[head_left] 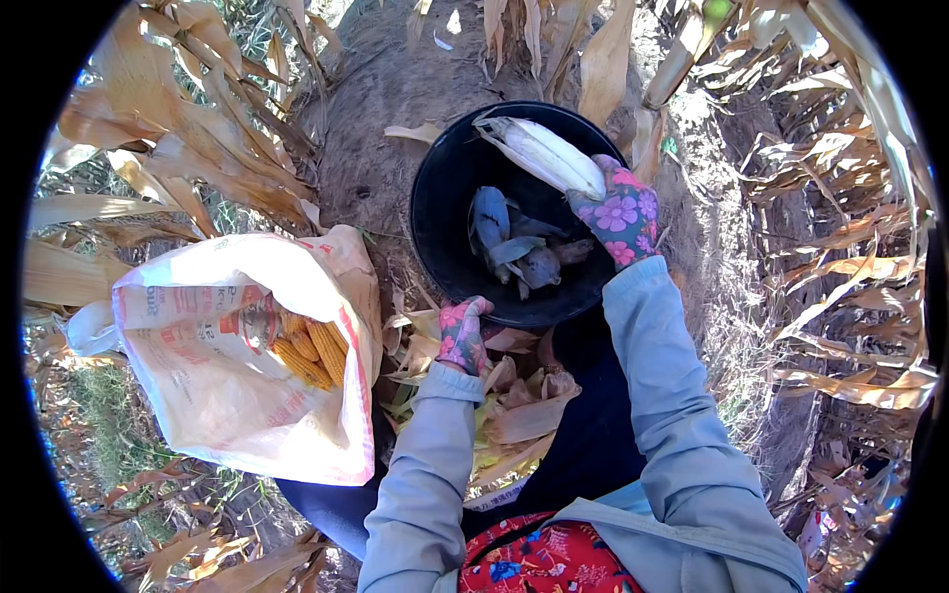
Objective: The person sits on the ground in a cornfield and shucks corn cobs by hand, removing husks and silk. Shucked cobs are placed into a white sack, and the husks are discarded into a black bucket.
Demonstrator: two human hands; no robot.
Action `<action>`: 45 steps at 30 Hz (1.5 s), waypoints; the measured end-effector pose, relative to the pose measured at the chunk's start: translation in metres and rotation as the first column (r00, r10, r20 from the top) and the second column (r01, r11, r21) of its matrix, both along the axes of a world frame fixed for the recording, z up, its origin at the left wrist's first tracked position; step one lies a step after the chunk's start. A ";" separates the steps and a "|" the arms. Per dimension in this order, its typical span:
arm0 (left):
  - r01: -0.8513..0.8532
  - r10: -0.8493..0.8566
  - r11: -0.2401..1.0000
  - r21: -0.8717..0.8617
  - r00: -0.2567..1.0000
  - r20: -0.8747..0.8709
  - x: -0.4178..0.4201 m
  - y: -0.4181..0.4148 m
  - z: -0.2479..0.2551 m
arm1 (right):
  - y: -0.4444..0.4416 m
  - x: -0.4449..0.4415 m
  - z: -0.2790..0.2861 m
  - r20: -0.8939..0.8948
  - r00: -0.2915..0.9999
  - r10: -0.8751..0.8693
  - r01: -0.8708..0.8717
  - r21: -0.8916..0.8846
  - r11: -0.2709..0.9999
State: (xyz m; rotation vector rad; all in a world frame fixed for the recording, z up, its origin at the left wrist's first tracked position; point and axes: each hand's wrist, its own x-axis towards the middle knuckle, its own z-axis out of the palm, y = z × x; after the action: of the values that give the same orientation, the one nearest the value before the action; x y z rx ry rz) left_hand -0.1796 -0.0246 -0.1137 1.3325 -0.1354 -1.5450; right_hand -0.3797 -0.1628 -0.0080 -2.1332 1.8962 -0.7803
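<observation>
My right hand (619,211), in a flowered glove, grips one end of a corn ear in pale husk (549,156) over the upper right of a black bucket (437,230). Inside the bucket lie several husked-looking pieces in shade, among them a corn ear still in its husk (491,215); their exact kind is hard to tell. My left hand (463,333), gloved alike, holds the bucket's near rim. To the left, an open white woven sack (245,430) contains several bare yellow corn cobs (311,348).
Loose corn husks (526,419) lie on the ground between my legs, below the bucket. Dry corn stalks and leaves (215,148) rise at the left, with more dry leaves (852,274) at the right. Bare soil (371,133) shows beyond the bucket.
</observation>
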 end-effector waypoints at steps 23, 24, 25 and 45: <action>0.038 0.043 0.978 -0.203 0.923 0.381 0.011 0.047 0.085 | 0.073 0.012 0.000 0.749 0.659 0.067 -0.335 0.213 0.918; 0.051 0.062 0.963 -0.263 0.913 0.403 0.016 0.051 0.093 | 0.089 0.017 0.004 0.809 0.588 0.012 -0.361 0.249 0.899; 0.065 0.083 0.944 -0.322 0.901 0.425 0.019 0.054 0.103 | 0.105 0.021 0.008 0.859 0.510 -0.045 -0.392 0.279 0.877; 0.174 0.053 0.974 -0.147 0.452 0.890 0.044 0.080 0.038 | 0.216 0.021 -0.030 0.661 0.721 0.208 -0.553 0.369 0.747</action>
State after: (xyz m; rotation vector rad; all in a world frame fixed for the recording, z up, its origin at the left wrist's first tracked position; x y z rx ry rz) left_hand -0.1357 0.0555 -0.0757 1.8503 -1.0141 -0.6610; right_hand -0.3583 0.0534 -0.0378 -1.5859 1.0859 -0.5978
